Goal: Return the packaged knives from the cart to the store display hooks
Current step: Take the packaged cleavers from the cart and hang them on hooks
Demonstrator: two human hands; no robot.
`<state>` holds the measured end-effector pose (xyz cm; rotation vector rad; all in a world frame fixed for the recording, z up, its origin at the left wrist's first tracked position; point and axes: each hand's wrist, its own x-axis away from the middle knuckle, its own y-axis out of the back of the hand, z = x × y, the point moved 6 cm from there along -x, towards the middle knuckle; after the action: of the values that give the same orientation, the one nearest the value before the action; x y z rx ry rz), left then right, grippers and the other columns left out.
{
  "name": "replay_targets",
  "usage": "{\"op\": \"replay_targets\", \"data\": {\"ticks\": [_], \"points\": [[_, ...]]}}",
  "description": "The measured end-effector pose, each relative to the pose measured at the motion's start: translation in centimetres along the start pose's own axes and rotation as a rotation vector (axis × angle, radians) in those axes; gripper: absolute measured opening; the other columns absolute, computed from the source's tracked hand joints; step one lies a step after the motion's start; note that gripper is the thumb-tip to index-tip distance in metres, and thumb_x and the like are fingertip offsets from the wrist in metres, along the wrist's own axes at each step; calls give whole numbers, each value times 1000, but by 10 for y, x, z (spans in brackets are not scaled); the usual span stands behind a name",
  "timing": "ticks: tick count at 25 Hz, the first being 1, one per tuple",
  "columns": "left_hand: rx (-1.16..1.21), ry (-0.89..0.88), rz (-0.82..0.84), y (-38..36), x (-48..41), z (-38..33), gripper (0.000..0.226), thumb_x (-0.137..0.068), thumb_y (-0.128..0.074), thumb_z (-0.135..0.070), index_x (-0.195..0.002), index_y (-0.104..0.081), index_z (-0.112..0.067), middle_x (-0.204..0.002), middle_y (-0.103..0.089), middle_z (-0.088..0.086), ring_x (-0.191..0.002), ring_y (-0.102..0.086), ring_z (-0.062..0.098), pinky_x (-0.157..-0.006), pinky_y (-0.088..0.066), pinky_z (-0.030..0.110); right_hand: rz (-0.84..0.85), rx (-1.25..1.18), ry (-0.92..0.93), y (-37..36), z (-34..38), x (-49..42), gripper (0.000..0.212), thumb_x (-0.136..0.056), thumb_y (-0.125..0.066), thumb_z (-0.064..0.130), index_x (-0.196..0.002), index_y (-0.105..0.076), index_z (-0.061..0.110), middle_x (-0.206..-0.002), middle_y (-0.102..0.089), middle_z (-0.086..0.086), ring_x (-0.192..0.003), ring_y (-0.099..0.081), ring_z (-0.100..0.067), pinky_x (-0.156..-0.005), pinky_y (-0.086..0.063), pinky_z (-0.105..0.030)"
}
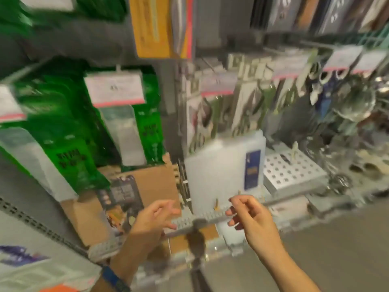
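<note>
Frame is heavily motion-blurred, so no print is legible. Tags (217, 84) are white w/ a pink bottom strip, text unreadable. Green packs (69, 114) at left carry dark print blocks, also unreadable. The blue label (252, 169) on the white box (219, 178) shows yellowish marks, can't read them. Knife packs (242, 102) hang centre-right on the display, just behind/below the tags and right above the white box. They're grey-white cards in a tight row, long axis approx vertical w/ a slight lean, lower ends pointing down at the box top. Can't tell blade vs handle end thru the blur. The green packs hang the same way w/ a clear blister (124, 133) running down the front, contents unclear. Yellow pack (151, 26) up top centre. Cardboard box (151, 182) sits below the green packs, just left of the white box. Perforated tray (290, 171) is just right of the white box, shiny metal utensils (353, 102) hang further right. L hand (155, 216) is low centre, fingers loose and partly spread, holding nothing, blue wristband (114, 279) on that arm. R hand (250, 213) is beside it, apart from L, fingers loosely curled w/ thumb near index, nothing visible between them. Grey bar (183, 228) runs across below both hands; can't tell if either touches it. No pack in either hand.
</note>
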<state>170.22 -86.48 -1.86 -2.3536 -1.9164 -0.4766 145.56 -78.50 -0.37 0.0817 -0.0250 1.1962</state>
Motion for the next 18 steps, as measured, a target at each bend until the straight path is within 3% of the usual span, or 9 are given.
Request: {"op": "replay_targets", "data": {"ticks": [3,8,13,18], "points": [[0,191,82,-23,0,79,15,-99,-58,-18,-99,-71,-10,-85,-77,5,-47,-63,12,-37,-39,18,-70,71,-207,40,-79,43,11,-98,-66,15,-89,-68,9,-75,-73,-6,-56,-62,-15,-51,-47,-20],[-191,230,363,-82,-2,164,19,-100,-56,-33,-103,-72,-23,-97,-77,2,-64,-65,22,-65,-44,43,-297,149,-479,121,-176,138,16,-102,-62,17,-92,-66,5,-77,-75,-1,-62,-68,-16,-55,-48,-22],[-319,233,643,-190,10,190,15,-97,-60,-38,-94,-74,-33,-97,-77,3,-58,-64,13,-50,-41,26,-572,94,-708,189,-224,254,21,-104,-57,25,-96,-70,12,-84,-77,0,-62,-70,-13,-54,-48,-23],[-459,251,857,-300,48,188,18,-86,-71,-31,-95,-71,-16,-93,-77,9,-58,-61,25,-41,-40,17,-844,-85,-823,232,-253,356,21,-104,-57,21,-99,-70,5,-85,-75,-8,-58,-65,-12,-55,-46,-24]]}}
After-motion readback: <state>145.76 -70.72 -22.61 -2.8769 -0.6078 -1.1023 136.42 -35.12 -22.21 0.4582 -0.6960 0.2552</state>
